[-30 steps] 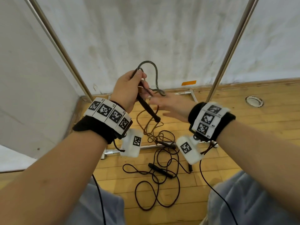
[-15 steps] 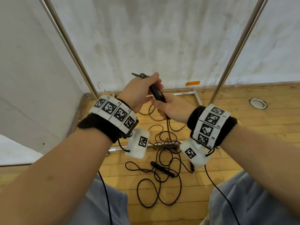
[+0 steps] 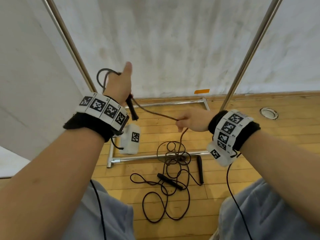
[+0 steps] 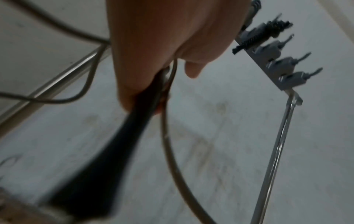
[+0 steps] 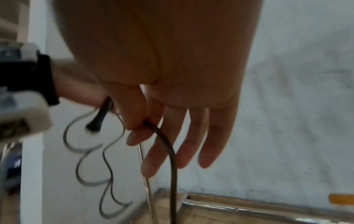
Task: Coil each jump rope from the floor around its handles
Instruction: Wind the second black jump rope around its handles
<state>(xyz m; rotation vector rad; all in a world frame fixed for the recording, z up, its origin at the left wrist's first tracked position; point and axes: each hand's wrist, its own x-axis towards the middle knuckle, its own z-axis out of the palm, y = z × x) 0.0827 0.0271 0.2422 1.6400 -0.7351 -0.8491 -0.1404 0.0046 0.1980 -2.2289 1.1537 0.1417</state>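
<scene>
The left hand [image 3: 119, 85] is raised, gripping a black handle [image 3: 132, 109]. From it the rope [image 3: 155, 113] stretches to the right hand [image 3: 192, 121], pinched between thumb and forefinger, then drops to tangled loops [image 3: 173, 170] on the floor below both hands.

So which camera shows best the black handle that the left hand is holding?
The head view: the handle pokes out sharp and whole below the left hand. The left wrist view shows the handle huge, dark and blurred. The right wrist view shows it small and blurry, far off.
</scene>
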